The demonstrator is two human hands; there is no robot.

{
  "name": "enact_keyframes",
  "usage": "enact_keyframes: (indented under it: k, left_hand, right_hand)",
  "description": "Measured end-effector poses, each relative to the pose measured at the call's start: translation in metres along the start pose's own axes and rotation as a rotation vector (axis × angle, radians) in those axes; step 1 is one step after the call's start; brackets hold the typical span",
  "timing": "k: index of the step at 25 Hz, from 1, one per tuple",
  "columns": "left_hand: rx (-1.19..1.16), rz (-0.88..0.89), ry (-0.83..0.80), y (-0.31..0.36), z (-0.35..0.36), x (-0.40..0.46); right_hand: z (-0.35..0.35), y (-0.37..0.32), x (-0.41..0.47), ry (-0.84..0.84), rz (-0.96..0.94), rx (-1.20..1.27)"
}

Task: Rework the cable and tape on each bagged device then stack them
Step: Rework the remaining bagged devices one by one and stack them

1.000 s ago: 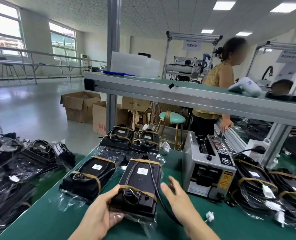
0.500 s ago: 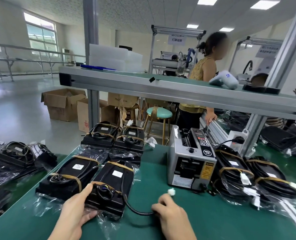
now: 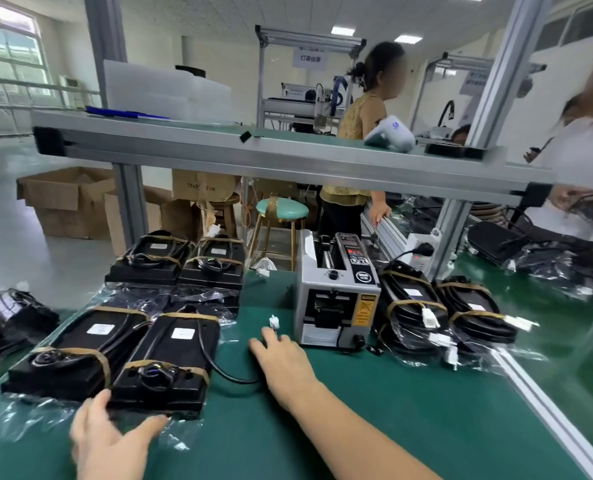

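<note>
A black bagged device [image 3: 170,362] with two brown tape bands lies flat on the green table [image 3: 374,427] in front of me. My left hand [image 3: 111,441] touches its near edge with spread fingers. Its black cable [image 3: 225,370] runs out to the right and ends in a white connector [image 3: 273,321]. My right hand [image 3: 284,365] holds that cable near the connector, fingers curled round it. A second taped device [image 3: 76,351] lies just left of the first.
A grey tape dispenser [image 3: 336,292] stands right of my right hand. Two device stacks [image 3: 440,313] lie beyond it, two more [image 3: 180,261] sit at the back. More bagged devices [image 3: 7,320] lie far left. A shelf rail [image 3: 253,157] crosses overhead; two people stand behind.
The device was set flat on the table and my left hand slid to its near edge. My right hand pulled the cable out rightwards toward the dispenser.
</note>
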State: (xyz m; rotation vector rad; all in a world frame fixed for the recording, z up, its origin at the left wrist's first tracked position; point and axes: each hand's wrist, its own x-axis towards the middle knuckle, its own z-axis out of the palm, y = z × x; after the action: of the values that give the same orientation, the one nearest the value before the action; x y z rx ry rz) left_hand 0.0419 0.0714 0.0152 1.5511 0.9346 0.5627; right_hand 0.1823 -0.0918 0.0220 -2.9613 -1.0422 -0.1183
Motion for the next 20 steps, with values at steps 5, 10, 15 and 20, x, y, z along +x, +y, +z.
enact_keyframes:
  k: [5,10,15,20]
  left_hand:
    - [0.309,0.647,0.112,-0.006,0.021,-0.051]
    - [0.268,0.858,-0.209,-0.006,0.049,-0.069]
    - [0.397,0.808,-0.343,-0.020,0.070,-0.070]
    - [0.297,0.706,-0.387,-0.019,0.067,-0.067]
  right_hand:
    - [-0.026,0.035,-0.046,0.443,-0.002,0.153]
    - [-0.075,0.137,-0.091,0.788,0.297,0.059]
    - [-0.075,0.215,-0.096,0.106,0.454,-0.078]
    - [-0.048,0.235,-0.091,0.221,0.411,-0.112]
